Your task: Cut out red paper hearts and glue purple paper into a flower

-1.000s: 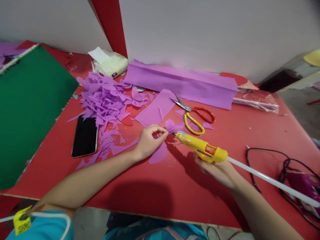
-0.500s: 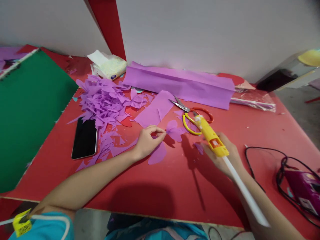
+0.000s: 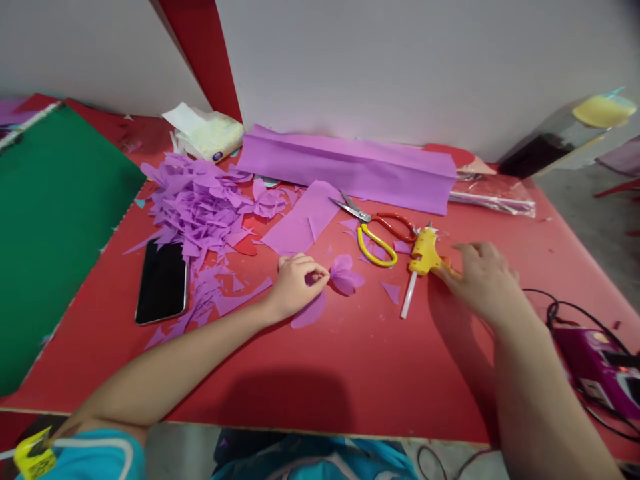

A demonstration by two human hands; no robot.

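My left hand point(image 3: 296, 285) pinches the base of a purple paper flower point(image 3: 345, 275) between thumb and fingertips, just above the red tabletop. A loose purple petal piece point(image 3: 311, 311) lies partly under that hand. The yellow glue gun point(image 3: 425, 252) rests on the table with its white glue stick point(image 3: 409, 295) pointing towards me. Beside its handle, my right hand point(image 3: 483, 280) has its fingers stretched out; the thumb is at the handle, and whether it touches is unclear. Scissors point(image 3: 377, 243) with one red and one yellow handle lie left of the gun, blades parted.
A heap of purple paper scraps point(image 3: 195, 207) partly covers a phone point(image 3: 163, 283). Behind are a folded purple sheet point(image 3: 345, 167) and a tissue pack point(image 3: 215, 137). A green board point(image 3: 60, 227) lies left. A magenta box point(image 3: 595, 367) with black cable stands right, a bottle point(image 3: 545, 150) farther back.
The glue gun has gone from my right hand down onto the table beside the scissors. My right hand has opened and moved right. My left hand keeps its pinch on the flower, which has turned slightly.
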